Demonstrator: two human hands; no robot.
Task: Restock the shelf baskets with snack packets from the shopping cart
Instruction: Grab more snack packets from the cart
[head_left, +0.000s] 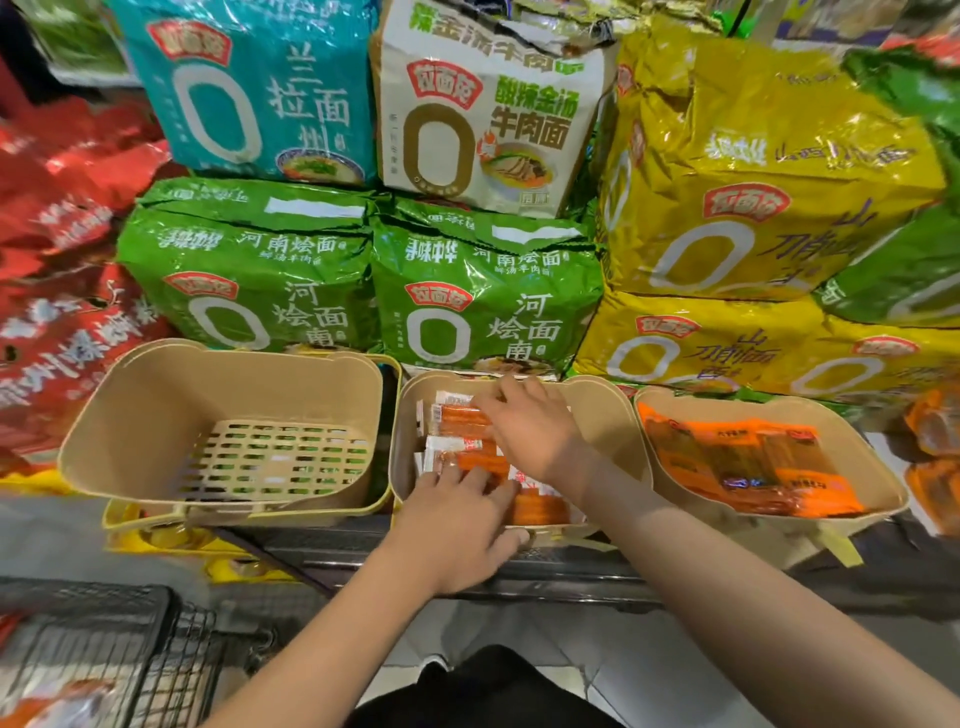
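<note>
— Where the middle basket (613, 415) sits, what is in it?
— Slim orange-and-white snack packets (457, 421), glossy plastic, lying in rows; the basket is beige, rounded, smooth-walled.
— And the hands?
— Both reach into it, palms down; the right hand (530, 426) lies flat on the far packets, fingers straight; the left hand (457, 519) rests over the near rim, fingers spread on the packets; neither grip closes on anything.
— Beside it?
— Left, a slotted-floor basket (130, 415); right, a basket (878, 488) of orange packs; the wire cart (104, 649) is below left.
</note>
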